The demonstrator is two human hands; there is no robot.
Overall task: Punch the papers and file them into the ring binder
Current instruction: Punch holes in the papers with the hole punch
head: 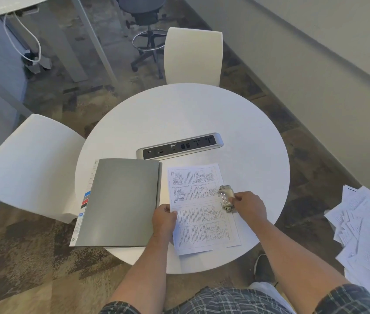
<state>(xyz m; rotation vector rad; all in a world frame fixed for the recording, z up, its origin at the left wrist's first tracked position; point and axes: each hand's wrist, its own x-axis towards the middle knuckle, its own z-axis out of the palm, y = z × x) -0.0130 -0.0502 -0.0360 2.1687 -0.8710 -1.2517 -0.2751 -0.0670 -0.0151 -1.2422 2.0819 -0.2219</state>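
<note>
While my left hand (164, 219) pinches the printed white papers (202, 209), my right hand (248, 206) grips the small metal hole punch (226, 198); pressing down comes next, I judge.

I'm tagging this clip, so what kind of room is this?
Most likely an office meeting corner: a round white table with a built-in socket strip, white chairs drawn up to it, and a swivel stool at a desk behind.

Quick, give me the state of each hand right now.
Left hand: pinching the left edge of the papers.
Right hand: fingers curled round the punch, which sits on the papers' right edge.
</note>
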